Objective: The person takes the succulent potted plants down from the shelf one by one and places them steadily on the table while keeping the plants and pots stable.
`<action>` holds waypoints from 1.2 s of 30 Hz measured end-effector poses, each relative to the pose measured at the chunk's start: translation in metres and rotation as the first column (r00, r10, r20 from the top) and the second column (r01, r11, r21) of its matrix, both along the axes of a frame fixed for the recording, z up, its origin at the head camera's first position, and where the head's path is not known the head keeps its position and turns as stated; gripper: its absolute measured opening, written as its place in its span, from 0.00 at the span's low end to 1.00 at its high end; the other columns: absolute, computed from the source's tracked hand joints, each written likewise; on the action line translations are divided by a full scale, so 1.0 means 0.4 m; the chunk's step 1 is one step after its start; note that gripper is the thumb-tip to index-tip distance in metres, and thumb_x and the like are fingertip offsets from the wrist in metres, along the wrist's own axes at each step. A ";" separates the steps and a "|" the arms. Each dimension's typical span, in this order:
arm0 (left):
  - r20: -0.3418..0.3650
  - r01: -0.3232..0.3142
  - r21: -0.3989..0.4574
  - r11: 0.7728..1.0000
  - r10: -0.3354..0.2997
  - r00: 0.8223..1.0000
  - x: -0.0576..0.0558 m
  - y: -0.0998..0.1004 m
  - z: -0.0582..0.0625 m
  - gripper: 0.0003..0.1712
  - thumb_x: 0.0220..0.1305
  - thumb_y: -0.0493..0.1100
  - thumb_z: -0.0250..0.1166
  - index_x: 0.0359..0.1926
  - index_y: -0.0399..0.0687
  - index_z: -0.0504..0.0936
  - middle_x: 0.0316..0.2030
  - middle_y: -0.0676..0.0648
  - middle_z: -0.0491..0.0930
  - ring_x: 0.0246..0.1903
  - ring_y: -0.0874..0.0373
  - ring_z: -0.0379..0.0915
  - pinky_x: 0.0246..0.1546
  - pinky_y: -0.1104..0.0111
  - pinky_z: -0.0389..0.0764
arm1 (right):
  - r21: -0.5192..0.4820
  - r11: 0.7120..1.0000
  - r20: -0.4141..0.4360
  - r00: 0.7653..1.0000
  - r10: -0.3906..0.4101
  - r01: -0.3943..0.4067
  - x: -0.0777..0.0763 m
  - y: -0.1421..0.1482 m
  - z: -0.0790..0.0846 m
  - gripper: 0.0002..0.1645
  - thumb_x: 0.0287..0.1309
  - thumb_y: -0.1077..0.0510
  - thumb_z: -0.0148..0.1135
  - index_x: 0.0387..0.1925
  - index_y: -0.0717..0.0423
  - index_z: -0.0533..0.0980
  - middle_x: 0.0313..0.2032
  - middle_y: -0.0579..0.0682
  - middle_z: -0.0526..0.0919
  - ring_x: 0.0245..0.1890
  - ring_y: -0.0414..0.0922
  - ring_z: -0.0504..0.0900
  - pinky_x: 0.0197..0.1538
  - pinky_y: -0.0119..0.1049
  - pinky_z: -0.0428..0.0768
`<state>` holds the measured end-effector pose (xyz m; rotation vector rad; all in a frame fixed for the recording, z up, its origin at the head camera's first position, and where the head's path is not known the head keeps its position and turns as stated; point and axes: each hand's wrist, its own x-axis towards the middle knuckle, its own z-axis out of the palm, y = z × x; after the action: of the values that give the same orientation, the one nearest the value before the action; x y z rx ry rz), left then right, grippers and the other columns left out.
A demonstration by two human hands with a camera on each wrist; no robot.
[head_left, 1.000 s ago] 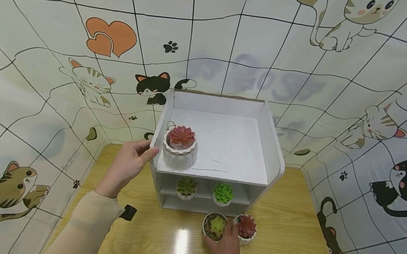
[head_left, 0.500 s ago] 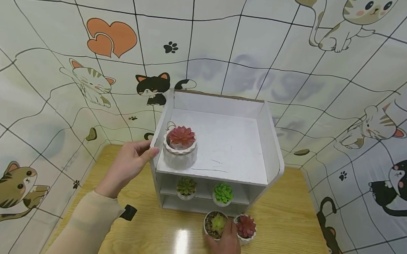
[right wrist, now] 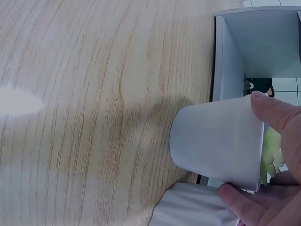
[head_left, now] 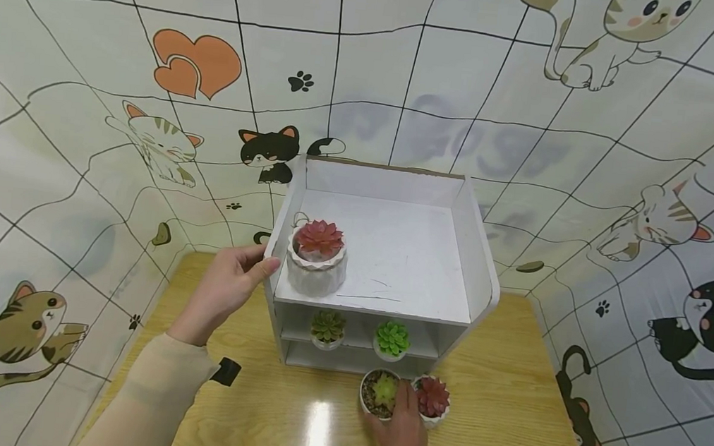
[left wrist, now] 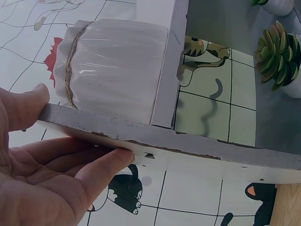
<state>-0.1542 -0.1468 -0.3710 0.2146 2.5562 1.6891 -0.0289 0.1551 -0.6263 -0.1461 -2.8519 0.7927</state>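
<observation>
My left hand [head_left: 224, 289] grips the left side panel of a small white shelf unit [head_left: 405, 255], thumb on the inner side and fingers outside. In the right wrist view my right hand [right wrist: 277, 165] holds a smooth white pot [right wrist: 214, 141] by its rim, between thumb and fingers. Inside that pot, a yellow-green succulent [head_left: 385, 391] sits among pebbles. Right beside it stands a ruffled white pot with a dark red succulent [head_left: 432, 397]. Another red succulent [head_left: 319, 241], in a scalloped white pot tied with twine, stands on the unit's top level, near my left thumb.
Below the top level, an olive-green succulent [head_left: 327, 327] and a bright green one [head_left: 392, 339] stand in small pots on the middle shelf. The wooden table [head_left: 507, 406] meets cat-printed cloth walls [head_left: 371, 61]. A black square [head_left: 225, 372] shows at my left sleeve.
The smooth pot in my right hand has shifted slightly right and towards the shelf unit. My left hand keeps its grip on the side panel.
</observation>
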 end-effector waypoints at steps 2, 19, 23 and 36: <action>0.002 0.000 -0.001 1.000 0.000 1.000 0.000 0.000 0.000 0.24 0.78 0.42 0.60 0.67 0.31 0.75 0.58 0.34 0.82 0.56 0.45 0.79 0.63 0.51 0.74 | 0.003 1.000 0.010 1.000 0.010 -0.010 0.000 0.004 0.004 0.57 0.40 0.49 0.86 0.66 0.74 0.68 0.62 0.71 0.74 0.51 0.69 0.82 0.48 0.61 0.84; 0.010 -0.005 -0.005 1.000 0.005 1.000 -0.002 0.002 0.000 0.25 0.78 0.42 0.60 0.67 0.30 0.75 0.57 0.34 0.83 0.55 0.46 0.80 0.62 0.52 0.75 | -0.003 0.992 0.015 0.992 0.127 -0.127 0.023 0.061 0.081 0.40 0.52 0.49 0.79 0.61 0.67 0.76 0.54 0.66 0.82 0.51 0.63 0.84 0.48 0.60 0.84; 0.004 -0.003 -0.007 1.000 0.004 1.000 -0.001 0.001 -0.001 0.24 0.78 0.42 0.60 0.67 0.30 0.76 0.56 0.34 0.83 0.54 0.46 0.80 0.61 0.52 0.76 | 0.019 0.985 -0.032 0.984 0.173 -0.172 0.025 0.070 0.107 0.34 0.56 0.51 0.76 0.58 0.69 0.78 0.52 0.64 0.83 0.52 0.61 0.83 0.50 0.58 0.83; 0.007 -0.004 0.000 1.000 0.004 1.000 -0.001 0.004 -0.002 0.25 0.78 0.41 0.59 0.68 0.29 0.74 0.57 0.33 0.83 0.53 0.47 0.80 0.60 0.54 0.76 | 0.080 0.982 -0.317 0.930 0.189 -0.173 0.006 0.093 0.190 0.22 0.50 0.59 0.80 0.45 0.65 0.83 0.39 0.56 0.85 0.41 0.51 0.85 0.41 0.48 0.86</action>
<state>-0.1546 -0.1452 -0.3719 0.2028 2.5533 1.6885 -0.0263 0.1922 -0.5504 0.2375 -2.5928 0.7012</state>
